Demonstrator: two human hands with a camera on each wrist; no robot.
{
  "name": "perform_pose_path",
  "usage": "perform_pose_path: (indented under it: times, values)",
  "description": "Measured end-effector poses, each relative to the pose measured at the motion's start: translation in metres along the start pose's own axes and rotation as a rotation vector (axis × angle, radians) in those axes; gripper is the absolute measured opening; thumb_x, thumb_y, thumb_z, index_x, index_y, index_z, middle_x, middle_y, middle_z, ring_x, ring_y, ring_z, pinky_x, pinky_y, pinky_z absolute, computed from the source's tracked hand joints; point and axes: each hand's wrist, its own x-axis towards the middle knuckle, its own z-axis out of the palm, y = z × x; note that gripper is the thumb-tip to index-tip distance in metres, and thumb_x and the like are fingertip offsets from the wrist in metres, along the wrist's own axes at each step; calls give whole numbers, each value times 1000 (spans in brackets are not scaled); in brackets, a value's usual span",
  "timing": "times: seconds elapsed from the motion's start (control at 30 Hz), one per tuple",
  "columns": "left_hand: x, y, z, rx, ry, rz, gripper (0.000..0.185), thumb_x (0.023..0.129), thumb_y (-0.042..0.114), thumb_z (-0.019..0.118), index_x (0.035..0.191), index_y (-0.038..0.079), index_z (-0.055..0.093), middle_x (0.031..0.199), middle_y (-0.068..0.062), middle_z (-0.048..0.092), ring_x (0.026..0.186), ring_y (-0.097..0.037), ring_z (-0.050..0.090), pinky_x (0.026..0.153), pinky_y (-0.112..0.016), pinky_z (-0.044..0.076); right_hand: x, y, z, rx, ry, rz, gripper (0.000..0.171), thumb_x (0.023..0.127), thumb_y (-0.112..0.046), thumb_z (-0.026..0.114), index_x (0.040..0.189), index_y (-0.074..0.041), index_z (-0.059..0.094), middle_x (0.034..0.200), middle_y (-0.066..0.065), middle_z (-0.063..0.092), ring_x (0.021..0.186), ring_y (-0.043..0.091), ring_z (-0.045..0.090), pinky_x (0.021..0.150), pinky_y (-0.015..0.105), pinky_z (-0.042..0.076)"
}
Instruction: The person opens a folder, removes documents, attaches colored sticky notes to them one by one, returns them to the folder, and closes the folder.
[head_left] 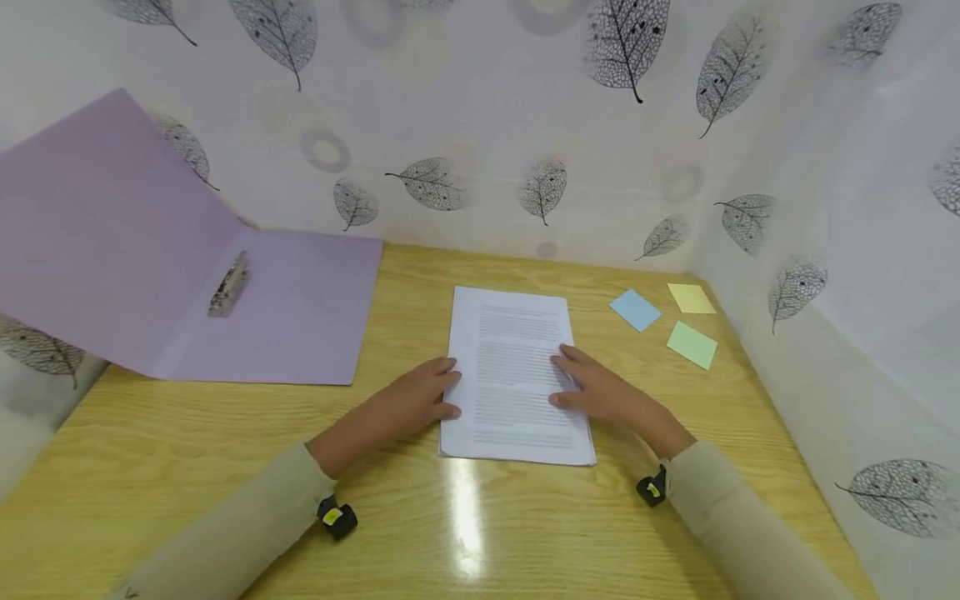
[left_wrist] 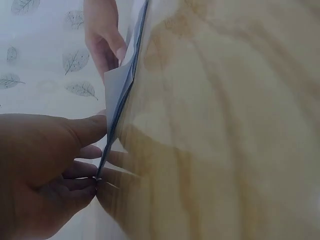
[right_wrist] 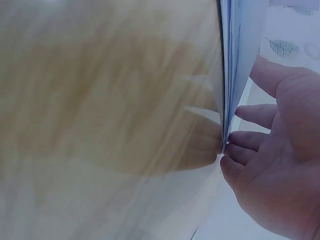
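A: Where does the stack of printed sheets lie?

B: Flat on the wooden desk, middle front, between both hands. The left hand meets its left edge; the right hand lies on top near the right edge.

A: And the fingers?

B: On the left, the fingers are straight, close together, tips against the paper's edge, thumb over it. On the right, the fingers are extended and slightly apart, tips at the edge. Neither hand pinches anything that I can see.

A: What could go wrong?

B: I think the sheets could fan. The left wrist view shows one corner of the stack already lifting off the pile, so uneven pressure from either side might slide the top pages askew or crease that corner.

A: Anything nearby at risk?

B: Less so. The open purple folder with its metal clip sits well apart to the left, and the three sticky notes, blue, yellow and green, lie off to the right. A broad sweep of the right sleeve could scatter them, I'd guess.
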Motion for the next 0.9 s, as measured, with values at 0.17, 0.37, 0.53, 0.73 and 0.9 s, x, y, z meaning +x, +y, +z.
perform_pose_path:
  times: [0.17, 0.37, 0.53, 0.73, 0.9]
  values:
    - [-15, 0, -4, -21, -3, -31, 69, 97, 30, 68, 149, -6, 42, 160, -21, 33, 149, -36, 32, 119, -47, 34, -1, -10, 2, -21, -9, -18, 80, 98, -43, 63, 158, -2, 28, 168, 20, 12, 153, 42, 16, 122, 58, 22]
    - [-28, 0, -7, -33, -1, -58, 68, 96, 30, 70, 148, -6, 44, 160, -20, 34, 149, -36, 33, 118, -47, 35, 1, -22, 5, -44, -20, -25, 79, 99, -43, 62, 158, -3, 28, 168, 20, 11, 153, 42, 15, 122, 57, 21]
    - [-26, -5, -9, 33, -3, -3, 73, 93, 33, 73, 148, -6, 44, 160, -21, 33, 148, -36, 34, 117, -46, 37, 0, -25, 8, -68, -17, -30, 77, 100, -42, 62, 158, -2, 29, 167, 21, 12, 153, 42, 16, 122, 56, 22]
    - [-22, -12, -12, 7, -54, -20, 84, 90, 38, 75, 152, -4, 37, 163, -23, 25, 152, -38, 25, 121, -48, 30, 5, -19, 0, -30, 20, -28, 75, 100, -46, 60, 156, -3, 35, 164, 19, 26, 151, 40, 25, 121, 56, 25]
    - [-22, -13, -13, -43, -71, -46, 86, 90, 39, 74, 154, -2, 34, 165, -21, 21, 153, -36, 21, 122, -48, 29, 16, 18, -28, 97, 183, 51, 64, 103, -42, 55, 152, -3, 42, 159, 21, 37, 148, 44, 29, 120, 60, 23]
